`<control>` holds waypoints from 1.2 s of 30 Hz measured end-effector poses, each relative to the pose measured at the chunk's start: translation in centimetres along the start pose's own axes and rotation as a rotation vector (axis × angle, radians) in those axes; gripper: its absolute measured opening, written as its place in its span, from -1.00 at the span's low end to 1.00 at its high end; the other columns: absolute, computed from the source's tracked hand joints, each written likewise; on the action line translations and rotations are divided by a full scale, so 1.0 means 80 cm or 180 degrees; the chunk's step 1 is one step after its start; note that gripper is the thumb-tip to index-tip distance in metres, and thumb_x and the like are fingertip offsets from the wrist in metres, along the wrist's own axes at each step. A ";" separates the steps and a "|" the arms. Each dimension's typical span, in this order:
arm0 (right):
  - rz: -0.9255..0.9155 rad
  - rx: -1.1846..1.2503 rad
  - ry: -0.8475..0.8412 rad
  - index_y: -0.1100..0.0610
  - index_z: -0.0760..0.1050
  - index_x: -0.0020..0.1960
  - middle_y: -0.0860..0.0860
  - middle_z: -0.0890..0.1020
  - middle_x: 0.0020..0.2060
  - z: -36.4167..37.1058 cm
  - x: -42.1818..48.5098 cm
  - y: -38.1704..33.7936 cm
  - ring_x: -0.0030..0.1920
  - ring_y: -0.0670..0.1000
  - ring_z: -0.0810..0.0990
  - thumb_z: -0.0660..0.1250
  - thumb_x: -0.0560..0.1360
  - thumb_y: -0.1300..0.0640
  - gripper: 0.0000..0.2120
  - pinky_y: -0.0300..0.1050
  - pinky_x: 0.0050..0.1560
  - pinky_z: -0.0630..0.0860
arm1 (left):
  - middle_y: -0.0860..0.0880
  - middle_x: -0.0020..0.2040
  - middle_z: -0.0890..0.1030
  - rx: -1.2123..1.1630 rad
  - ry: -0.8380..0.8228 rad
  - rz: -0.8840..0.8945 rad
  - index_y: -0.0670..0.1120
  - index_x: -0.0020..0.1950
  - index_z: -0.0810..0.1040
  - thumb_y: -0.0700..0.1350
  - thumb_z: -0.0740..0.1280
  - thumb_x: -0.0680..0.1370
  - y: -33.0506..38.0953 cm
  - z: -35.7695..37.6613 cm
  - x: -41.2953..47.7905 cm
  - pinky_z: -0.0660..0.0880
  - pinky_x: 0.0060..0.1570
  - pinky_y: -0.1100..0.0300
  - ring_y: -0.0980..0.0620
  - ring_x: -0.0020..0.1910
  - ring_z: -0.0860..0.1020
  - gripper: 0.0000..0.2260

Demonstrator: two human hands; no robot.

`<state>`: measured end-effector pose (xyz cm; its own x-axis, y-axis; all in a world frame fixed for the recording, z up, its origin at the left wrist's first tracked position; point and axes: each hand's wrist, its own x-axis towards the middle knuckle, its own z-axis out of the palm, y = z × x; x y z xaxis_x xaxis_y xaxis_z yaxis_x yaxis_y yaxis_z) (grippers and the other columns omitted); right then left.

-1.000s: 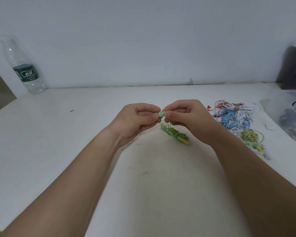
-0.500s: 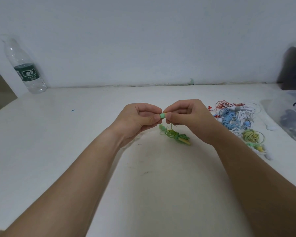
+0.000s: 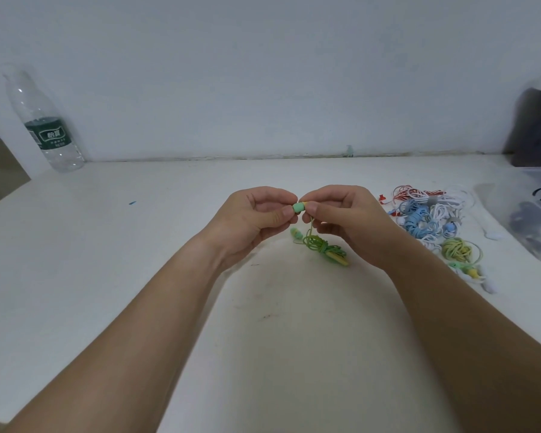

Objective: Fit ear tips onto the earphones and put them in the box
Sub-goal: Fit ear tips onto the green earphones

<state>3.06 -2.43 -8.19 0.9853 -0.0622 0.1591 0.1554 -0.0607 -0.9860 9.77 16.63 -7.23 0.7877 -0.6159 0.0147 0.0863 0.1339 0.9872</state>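
Mint green is shown by the rubber ear tip [image 3: 298, 208], lime green by the coiled earphone cable [image 3: 322, 246]; red, white and pale blue are mixed in the tangled earphone pile [image 3: 425, 214].

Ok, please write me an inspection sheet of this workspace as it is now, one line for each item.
Surface: white table, few small marks.
Job's things: green ear tip against the earphone; earphone pile at right; clear box far right, dark things inside.
Clutter: bottle at back left.
Grips: left hand pinches the ear tip; right hand pinches the earphone.
Cables: green cable runs from the right hand down to a coil; pile's cables tangled.
Surroundings: white wall; dark thing at back right.
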 end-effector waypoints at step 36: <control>-0.0122 -0.1539 0.1105 0.05 0.56 -0.04 -0.05 0.70 -0.23 0.011 0.017 0.014 -0.26 -0.11 0.62 0.38 0.57 0.11 -0.98 -0.19 -0.17 0.51 | 0.28 -0.36 0.57 0.2602 0.0110 0.0532 0.07 -0.11 0.70 -0.19 0.43 0.48 0.001 0.000 -0.004 0.38 -0.33 0.41 0.10 -0.33 0.47 -0.85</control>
<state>4.59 -1.72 -9.10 0.8861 -0.3681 0.2816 0.0602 -0.5110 -0.8575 9.52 16.86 -7.17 0.7703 -0.6119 0.1795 -0.4928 -0.3924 0.7766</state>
